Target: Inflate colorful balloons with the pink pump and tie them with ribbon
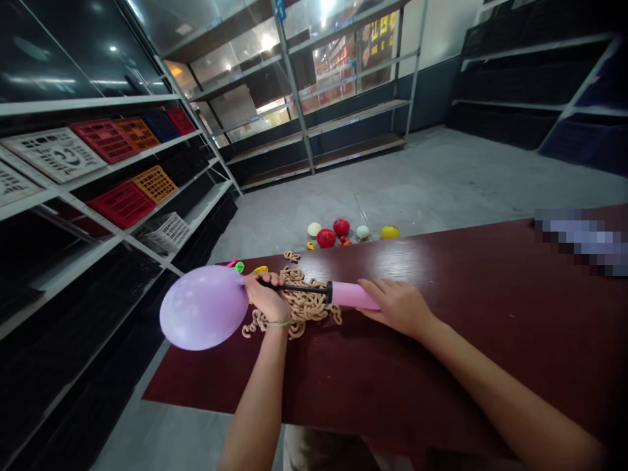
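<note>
A blown-up purple balloon [203, 307] hangs past the left end of the dark red table [441, 314]. My left hand [267, 297] is closed around the balloon's neck where it meets the black nozzle of a hand pump. My right hand [397, 304] grips the pump's pink barrel [350, 294], with the black rod stretched between both hands. Under the pump lies a heap of tan clips or ties [304, 304]. A few small uninflated balloons [240, 266] lie near the table's corner.
Several inflated balloons, red, white and yellow [341, 232], lie on the grey floor beyond the table. Metal shelving with red, orange and white crates [122, 203] lines the left side. More shelves stand at the back and right.
</note>
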`<action>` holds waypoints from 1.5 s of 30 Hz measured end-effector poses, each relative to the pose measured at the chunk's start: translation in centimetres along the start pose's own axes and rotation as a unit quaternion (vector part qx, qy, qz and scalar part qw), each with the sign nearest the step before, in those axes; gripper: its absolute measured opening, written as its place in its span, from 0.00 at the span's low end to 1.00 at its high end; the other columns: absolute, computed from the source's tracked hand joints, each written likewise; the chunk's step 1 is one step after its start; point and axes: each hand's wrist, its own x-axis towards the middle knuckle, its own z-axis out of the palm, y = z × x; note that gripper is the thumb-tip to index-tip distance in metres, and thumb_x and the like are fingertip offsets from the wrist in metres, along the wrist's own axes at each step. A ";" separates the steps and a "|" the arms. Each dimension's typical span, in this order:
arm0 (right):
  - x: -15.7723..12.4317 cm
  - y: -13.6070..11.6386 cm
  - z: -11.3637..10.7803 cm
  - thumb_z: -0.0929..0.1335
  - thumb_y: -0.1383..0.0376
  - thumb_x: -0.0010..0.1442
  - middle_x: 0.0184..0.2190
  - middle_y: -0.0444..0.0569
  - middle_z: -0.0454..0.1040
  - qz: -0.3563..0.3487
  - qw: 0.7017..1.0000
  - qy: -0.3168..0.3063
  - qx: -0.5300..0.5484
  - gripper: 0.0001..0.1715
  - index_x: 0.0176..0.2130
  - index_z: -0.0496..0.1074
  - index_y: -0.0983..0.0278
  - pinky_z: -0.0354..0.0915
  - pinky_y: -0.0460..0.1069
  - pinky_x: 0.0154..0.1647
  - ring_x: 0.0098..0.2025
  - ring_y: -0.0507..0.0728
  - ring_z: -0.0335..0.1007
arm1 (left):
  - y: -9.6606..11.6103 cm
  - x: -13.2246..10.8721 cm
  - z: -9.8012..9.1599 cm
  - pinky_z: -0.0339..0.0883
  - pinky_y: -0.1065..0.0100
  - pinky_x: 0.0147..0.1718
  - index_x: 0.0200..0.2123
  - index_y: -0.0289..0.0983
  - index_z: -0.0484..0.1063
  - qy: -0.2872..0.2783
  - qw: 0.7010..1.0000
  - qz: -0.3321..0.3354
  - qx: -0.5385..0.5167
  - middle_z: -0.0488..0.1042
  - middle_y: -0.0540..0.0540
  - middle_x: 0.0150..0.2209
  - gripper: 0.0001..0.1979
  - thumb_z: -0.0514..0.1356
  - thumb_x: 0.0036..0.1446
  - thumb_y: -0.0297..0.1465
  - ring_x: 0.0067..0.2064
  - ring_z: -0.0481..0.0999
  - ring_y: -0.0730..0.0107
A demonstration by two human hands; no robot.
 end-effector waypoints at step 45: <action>0.2 0.3 -0.8 0.64 0.51 0.64 0.41 0.53 0.76 -0.008 0.999 0.002 -0.035 0.26 0.56 0.68 0.63 0.55 0.51 0.36 0.38 0.59 0.69 | 1.0 1.1 -0.6 0.49 0.74 0.18 0.29 0.40 0.55 0.017 1.000 -0.004 -0.026 0.54 0.58 0.20 0.12 0.57 0.59 0.37 0.17 0.55 0.80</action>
